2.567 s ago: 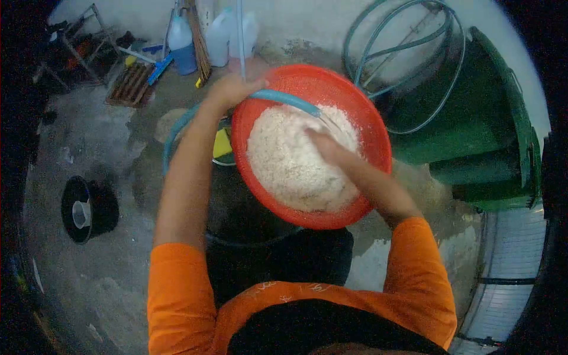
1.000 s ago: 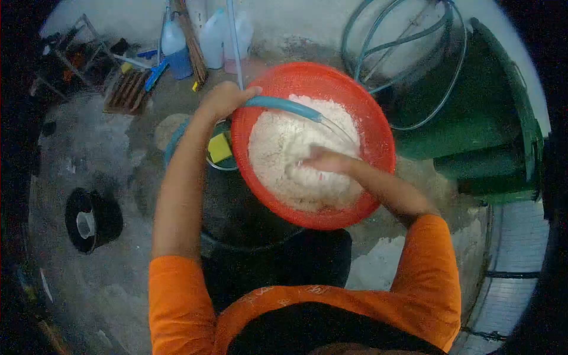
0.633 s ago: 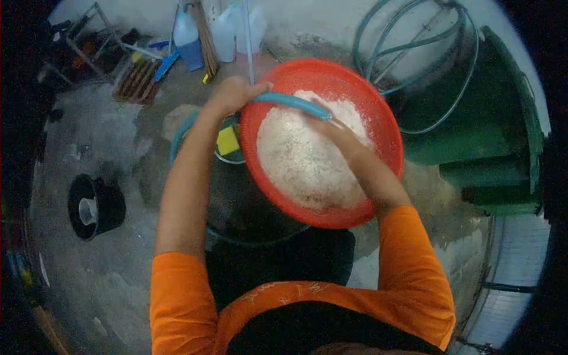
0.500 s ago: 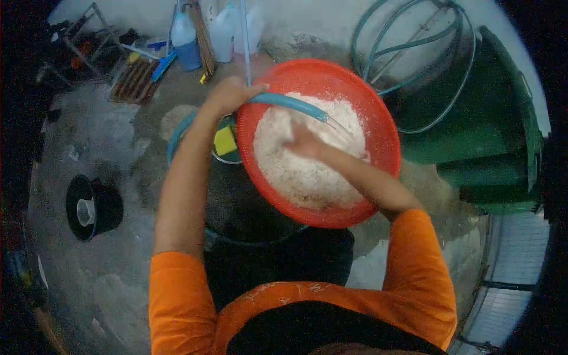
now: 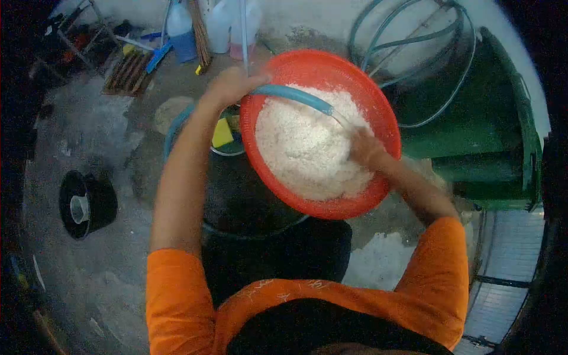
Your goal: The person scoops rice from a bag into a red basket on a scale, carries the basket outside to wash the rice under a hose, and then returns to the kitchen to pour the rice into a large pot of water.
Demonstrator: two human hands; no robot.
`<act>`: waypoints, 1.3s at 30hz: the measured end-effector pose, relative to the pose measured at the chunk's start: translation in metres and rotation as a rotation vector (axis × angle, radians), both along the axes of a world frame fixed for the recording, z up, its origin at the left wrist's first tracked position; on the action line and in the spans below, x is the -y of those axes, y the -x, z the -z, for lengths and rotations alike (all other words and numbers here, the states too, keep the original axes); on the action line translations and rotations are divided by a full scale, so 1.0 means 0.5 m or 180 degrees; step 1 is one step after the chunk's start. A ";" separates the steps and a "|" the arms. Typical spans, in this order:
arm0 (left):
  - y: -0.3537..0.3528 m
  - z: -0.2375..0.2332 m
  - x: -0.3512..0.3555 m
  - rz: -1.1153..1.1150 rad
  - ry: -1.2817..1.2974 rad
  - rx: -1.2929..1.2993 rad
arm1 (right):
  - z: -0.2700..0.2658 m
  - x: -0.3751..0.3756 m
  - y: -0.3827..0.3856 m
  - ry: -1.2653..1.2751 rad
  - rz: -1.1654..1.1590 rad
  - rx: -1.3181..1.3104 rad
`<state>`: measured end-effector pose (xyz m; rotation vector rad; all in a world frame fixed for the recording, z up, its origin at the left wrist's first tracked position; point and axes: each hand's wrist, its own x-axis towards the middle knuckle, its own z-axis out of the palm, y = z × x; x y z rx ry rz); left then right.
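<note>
A large red basket (image 5: 387, 112) holds a heap of white, grainy stuff (image 5: 313, 142), with water running onto it from the end of a blue-green hose (image 5: 296, 96). My left hand (image 5: 232, 87) is closed around the hose at the basket's upper left rim. Inside the basket on the right, my right hand (image 5: 365, 149) touches the white heap beside the water stream; its fingers are blurred. Below the basket lies a wide dark tub (image 5: 254, 201), partly hidden by it.
A yellow sponge (image 5: 222, 133) lies left of the basket. A black bucket (image 5: 102, 204) stands at the left. Jugs (image 5: 219, 26), a stick broom (image 5: 200, 35) and a blue brush (image 5: 158, 57) are at the back. A green bin (image 5: 473, 142) and coiled hose (image 5: 464, 65) are at the right.
My right hand has moved right, from the middle of the white heap to its right side. My left hand still holds the hose.
</note>
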<state>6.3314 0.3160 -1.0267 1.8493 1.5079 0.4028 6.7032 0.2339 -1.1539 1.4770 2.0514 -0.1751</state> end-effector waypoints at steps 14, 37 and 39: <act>0.002 0.013 -0.002 -0.0044 0.0073 -0.0291 | -0.107 -0.084 0.157 0.0980 0.2028 -0.4648; 0.007 0.045 -0.007 -0.0202 -0.0211 -0.0066 | -0.111 0.066 -0.144 -0.1449 0.2342 -0.3156; 0.010 0.044 -0.010 -0.0119 -0.0363 -0.0249 | -0.086 0.074 -0.132 -0.1058 0.3333 -0.4945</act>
